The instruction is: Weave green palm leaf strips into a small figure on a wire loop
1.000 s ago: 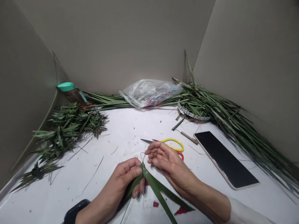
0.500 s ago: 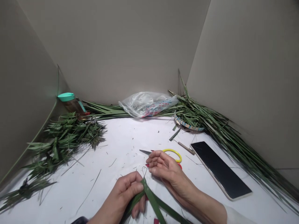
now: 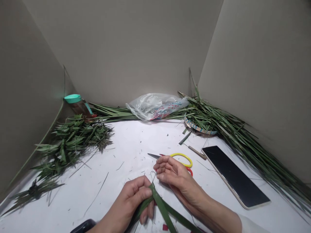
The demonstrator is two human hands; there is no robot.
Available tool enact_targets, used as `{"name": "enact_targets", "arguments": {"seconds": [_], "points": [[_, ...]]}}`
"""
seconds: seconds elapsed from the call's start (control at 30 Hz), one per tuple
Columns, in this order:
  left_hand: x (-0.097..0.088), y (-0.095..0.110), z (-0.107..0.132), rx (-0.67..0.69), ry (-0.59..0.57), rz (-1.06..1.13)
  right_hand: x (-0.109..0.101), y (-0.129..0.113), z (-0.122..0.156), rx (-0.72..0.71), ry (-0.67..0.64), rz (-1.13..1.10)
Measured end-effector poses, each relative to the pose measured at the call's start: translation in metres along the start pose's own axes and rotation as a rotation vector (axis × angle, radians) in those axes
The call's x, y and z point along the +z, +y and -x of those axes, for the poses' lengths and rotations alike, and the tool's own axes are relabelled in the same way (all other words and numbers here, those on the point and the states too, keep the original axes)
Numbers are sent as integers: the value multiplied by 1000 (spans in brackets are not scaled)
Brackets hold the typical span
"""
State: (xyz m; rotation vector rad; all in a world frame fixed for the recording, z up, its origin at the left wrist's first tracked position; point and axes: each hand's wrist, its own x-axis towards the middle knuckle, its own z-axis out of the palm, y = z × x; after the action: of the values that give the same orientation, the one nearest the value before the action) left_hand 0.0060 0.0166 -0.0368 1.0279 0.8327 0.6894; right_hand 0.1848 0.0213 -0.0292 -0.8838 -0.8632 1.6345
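My left hand (image 3: 136, 197) pinches a folded green palm leaf strip (image 3: 162, 208) near its tip, thumb pressed over the fold. A thin curled fibre loop (image 3: 152, 174) rises from that tip. My right hand (image 3: 173, 174) sits just right of the tip with fingers curled together beside the loop; what it grips is too fine to make out. The leaf's two long blades trail toward me across the white table (image 3: 126, 145). Scissors with yellow and red handles (image 3: 181, 158) lie just behind my right hand.
A black phone (image 3: 234, 176) lies at right. Long green leaves (image 3: 238, 136) pile along the right wall, woven leaf pieces (image 3: 70, 142) at left. A plastic bag (image 3: 155, 105), a jar with a teal lid (image 3: 75, 103), a round tray (image 3: 199, 127) and a small wooden-handled tool (image 3: 196, 152) stand at the back.
Both hands keep their hold on the leaf tip with almost no change. The view tilted down and then partly back up, shifting everything in the picture.
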Motion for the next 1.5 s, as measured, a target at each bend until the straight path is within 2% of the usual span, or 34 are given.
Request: {"name": "enact_targets", "arguments": {"seconds": [0.33, 1.5], "points": [[3, -3, 1, 5, 12, 43, -5, 7, 1, 28, -67, 2], [0, 1, 1, 7, -33, -56, -3, 1, -1, 13, -7, -17]]}}
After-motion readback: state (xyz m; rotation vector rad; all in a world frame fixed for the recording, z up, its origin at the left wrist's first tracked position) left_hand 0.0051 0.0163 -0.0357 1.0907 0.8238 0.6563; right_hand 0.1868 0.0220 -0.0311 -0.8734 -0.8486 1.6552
